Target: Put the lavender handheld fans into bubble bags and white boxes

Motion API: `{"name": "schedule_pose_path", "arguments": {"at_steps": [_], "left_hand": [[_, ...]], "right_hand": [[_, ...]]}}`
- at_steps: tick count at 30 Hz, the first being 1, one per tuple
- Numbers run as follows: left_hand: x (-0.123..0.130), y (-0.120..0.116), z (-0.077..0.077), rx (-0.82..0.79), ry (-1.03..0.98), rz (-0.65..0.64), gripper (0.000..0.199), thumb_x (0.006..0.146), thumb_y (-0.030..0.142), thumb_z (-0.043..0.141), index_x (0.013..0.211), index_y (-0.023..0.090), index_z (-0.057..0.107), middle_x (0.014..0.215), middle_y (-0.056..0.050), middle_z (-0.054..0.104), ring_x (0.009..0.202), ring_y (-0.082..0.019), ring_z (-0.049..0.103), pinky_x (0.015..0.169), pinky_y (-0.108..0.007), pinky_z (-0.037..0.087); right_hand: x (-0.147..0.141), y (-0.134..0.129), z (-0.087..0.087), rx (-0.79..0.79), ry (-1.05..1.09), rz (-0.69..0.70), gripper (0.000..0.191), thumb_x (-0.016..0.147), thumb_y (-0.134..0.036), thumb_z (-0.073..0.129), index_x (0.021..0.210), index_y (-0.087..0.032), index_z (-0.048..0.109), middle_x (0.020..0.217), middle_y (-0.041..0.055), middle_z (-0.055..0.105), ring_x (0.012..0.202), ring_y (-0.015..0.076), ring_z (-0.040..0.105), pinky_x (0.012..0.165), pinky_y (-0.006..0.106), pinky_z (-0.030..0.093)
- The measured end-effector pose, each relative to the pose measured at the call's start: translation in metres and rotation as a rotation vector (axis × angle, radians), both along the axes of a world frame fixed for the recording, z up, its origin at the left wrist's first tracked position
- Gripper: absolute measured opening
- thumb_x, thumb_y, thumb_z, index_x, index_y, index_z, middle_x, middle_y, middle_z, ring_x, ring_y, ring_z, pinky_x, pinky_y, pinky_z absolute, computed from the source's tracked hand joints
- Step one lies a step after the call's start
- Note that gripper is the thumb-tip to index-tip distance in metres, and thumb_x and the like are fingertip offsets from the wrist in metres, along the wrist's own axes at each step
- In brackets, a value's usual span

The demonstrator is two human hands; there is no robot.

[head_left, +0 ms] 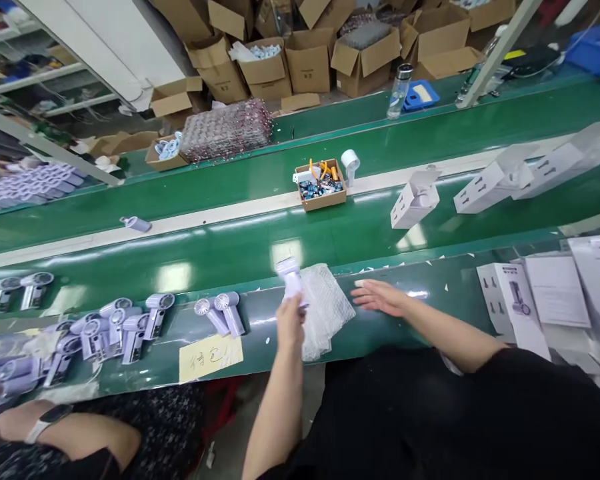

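My left hand [291, 324] is closed round the handle of a pale purple handheld fan [291, 277], its head pointing up and away from me. Just right of it and partly beneath lie clear bubble-wrap bags [325, 307] on the green bench. To the right of these bags, my right hand [380, 297] has its fingers stretched out and holds nothing. Two more purple fans [230, 312] lie on the bench to the left, above a yellow paper sign [210, 359] with handwriting.
Several fans [117, 327] lie at the left, near a co-worker's arm [80, 430]. White boxes [413, 200] stand on the green belt [220, 247]. A small carton [325, 200] holds batteries and orange-handled pliers. Printed boxes [513, 300] and papers [557, 290] lie at the right.
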State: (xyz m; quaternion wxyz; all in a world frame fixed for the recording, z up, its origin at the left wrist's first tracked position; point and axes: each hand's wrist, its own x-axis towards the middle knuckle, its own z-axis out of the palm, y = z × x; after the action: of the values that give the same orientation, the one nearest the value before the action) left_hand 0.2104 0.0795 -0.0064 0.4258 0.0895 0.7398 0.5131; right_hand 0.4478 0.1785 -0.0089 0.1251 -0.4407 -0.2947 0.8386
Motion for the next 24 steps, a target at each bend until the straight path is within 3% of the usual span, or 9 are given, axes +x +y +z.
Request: {"name": "schedule_pose_path", "arguments": {"at_steps": [3, 5, 8, 11, 13, 15, 19, 22, 24], "left_hand": [[0.067, -0.01, 0.007, 0.092, -0.037, -0.392, 0.043, 0.075, 0.053, 0.056, 0.091, 0.013, 0.058, 0.066, -0.001, 0.056, 0.05, -0.01, 0.049, 0.046, -0.021, 0.034], [0.087, -0.022, 0.004, 0.136, 0.283, -0.671, 0.044, 0.079, 0.05, 0.055, 0.104, 0.014, 0.056, 0.082, -0.007, 0.06, 0.071, -0.017, 0.057, 0.061, -0.028, 0.043], [0.079, -0.034, -0.012, 0.092, 0.95, -1.027, 0.033, 0.078, 0.038, 0.061, 0.101, 0.014, 0.058, 0.097, -0.014, 0.057, 0.096, -0.027, 0.052, 0.08, -0.04, 0.042], [0.058, -0.033, -0.028, -0.034, 1.208, -1.237, 0.011, 0.081, 0.016, 0.052, 0.082, 0.012, 0.062, 0.087, -0.015, 0.057, 0.091, -0.028, 0.051, 0.078, -0.041, 0.04], [0.051, -0.026, -0.03, -0.016, 1.187, -1.224, 0.02, 0.083, 0.012, 0.045, 0.079, 0.012, 0.064, 0.081, -0.014, 0.058, 0.085, -0.025, 0.052, 0.076, -0.039, 0.041], [0.051, -0.018, -0.023, 0.085, 1.06, -1.123, 0.026, 0.087, 0.018, 0.041, 0.085, 0.013, 0.066, 0.079, -0.012, 0.059, 0.081, -0.023, 0.053, 0.076, -0.037, 0.041], [0.063, -0.008, 0.0, 0.343, 0.538, -1.005, 0.026, 0.086, 0.026, 0.045, 0.088, 0.017, 0.068, 0.077, -0.007, 0.063, 0.079, -0.019, 0.055, 0.074, -0.031, 0.043], [0.069, -0.008, 0.01, 0.34, 0.128, -0.849, 0.022, 0.08, 0.029, 0.05, 0.084, 0.015, 0.067, 0.075, -0.004, 0.063, 0.069, -0.015, 0.056, 0.066, -0.028, 0.043], [0.072, -0.009, 0.014, 0.304, 0.017, -0.708, 0.023, 0.079, 0.032, 0.052, 0.084, 0.014, 0.065, 0.07, -0.002, 0.06, 0.061, -0.012, 0.052, 0.061, -0.026, 0.041]], "right_hand": [[-0.041, -0.013, 0.003, -0.076, 0.196, -0.205, 0.03, 0.079, -0.041, 0.061, 0.098, -0.02, 0.054, 0.102, 0.0071, 0.064, 0.081, 0.0173, 0.065, 0.067, 0.033, 0.056], [-0.041, -0.009, 0.004, 0.012, 0.121, -0.393, 0.024, 0.077, -0.03, 0.066, 0.094, -0.019, 0.053, 0.09, 0.0041, 0.065, 0.072, 0.0147, 0.064, 0.065, 0.03, 0.056], [-0.006, -0.007, 0.008, 0.099, -0.041, -0.457, 0.034, 0.068, -0.017, 0.072, 0.093, -0.022, 0.049, 0.082, -0.0006, 0.063, 0.066, 0.0128, 0.062, 0.063, 0.029, 0.057], [0.038, -0.023, 0.017, 0.068, -0.062, -0.294, 0.042, 0.061, -0.014, 0.075, 0.096, -0.022, 0.052, 0.079, -0.0009, 0.062, 0.063, 0.0126, 0.059, 0.061, 0.031, 0.057], [0.054, -0.043, 0.023, 0.02, -0.018, -0.24, 0.046, 0.058, -0.014, 0.076, 0.096, -0.02, 0.053, 0.078, -0.0001, 0.062, 0.063, 0.0134, 0.059, 0.06, 0.032, 0.057], [0.056, -0.066, 0.029, -0.035, 0.067, -0.245, 0.048, 0.056, -0.015, 0.077, 0.098, -0.019, 0.053, 0.079, 0.0009, 0.062, 0.067, 0.0156, 0.061, 0.061, 0.033, 0.057], [0.031, -0.097, 0.038, -0.087, 0.277, -0.225, 0.055, 0.055, -0.015, 0.076, 0.104, -0.02, 0.052, 0.084, 0.0016, 0.062, 0.073, 0.0181, 0.064, 0.061, 0.035, 0.057], [0.018, -0.102, 0.041, -0.086, 0.271, -0.198, 0.05, 0.054, -0.015, 0.076, 0.099, -0.017, 0.054, 0.081, 0.0012, 0.062, 0.067, 0.015, 0.062, 0.058, 0.031, 0.057], [0.018, -0.103, 0.04, -0.061, 0.162, -0.231, 0.047, 0.053, -0.014, 0.076, 0.095, -0.016, 0.054, 0.079, 0.0006, 0.061, 0.063, 0.0133, 0.06, 0.056, 0.029, 0.056]]}}
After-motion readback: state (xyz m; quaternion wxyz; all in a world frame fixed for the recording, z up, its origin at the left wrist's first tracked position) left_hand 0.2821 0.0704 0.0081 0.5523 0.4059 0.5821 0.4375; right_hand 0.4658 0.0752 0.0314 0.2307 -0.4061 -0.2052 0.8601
